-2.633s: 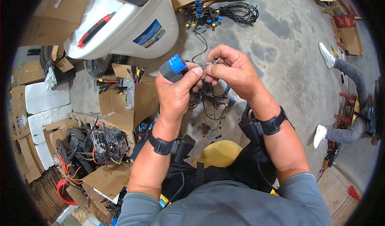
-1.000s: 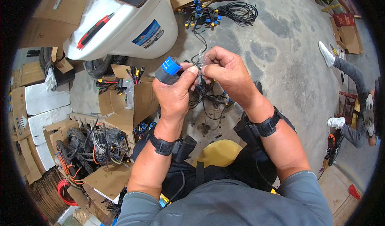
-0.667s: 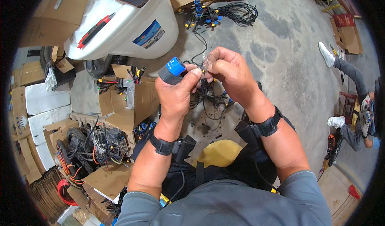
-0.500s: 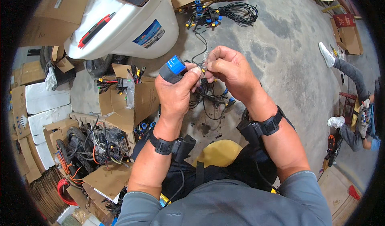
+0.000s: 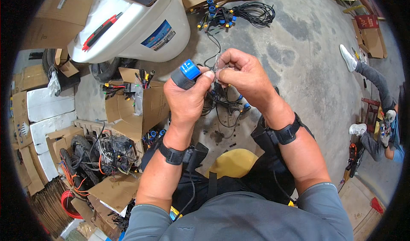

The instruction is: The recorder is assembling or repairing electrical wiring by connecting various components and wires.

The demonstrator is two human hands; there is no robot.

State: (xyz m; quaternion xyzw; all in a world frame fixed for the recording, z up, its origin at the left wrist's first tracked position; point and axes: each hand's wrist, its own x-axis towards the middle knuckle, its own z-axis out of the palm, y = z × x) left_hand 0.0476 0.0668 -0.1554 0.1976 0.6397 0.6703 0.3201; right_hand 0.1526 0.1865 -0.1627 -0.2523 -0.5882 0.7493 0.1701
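Your left hand is closed around a dark plug with a blue cap, which sticks up out of the top of your fist between thumb and forefinger. Your right hand sits just beside it, to its right, fingertips touching; its thumb and forefinger are pinched shut on a small clear piece at the point where the two hands meet. What that piece is, you cannot tell from here.

Black wires hang below both hands and trail down toward the concrete floor, with a couple of small blue connectors among them. Each wrist wears a black strap.

Below your hands, close to your body, a yellow stool shows between your knees. Left of your left hand stands an open cardboard box with cables poking out of it, and further down to the left lies a heap of tangled wires on flattened cardboard.

Beyond your left hand, up and to the left, a white scooter body rests with a red and black pen on it. Beyond your right hand, a bundle of black cables with blue and yellow ends lies on the floor. Far to the right, another person sits on the ground.
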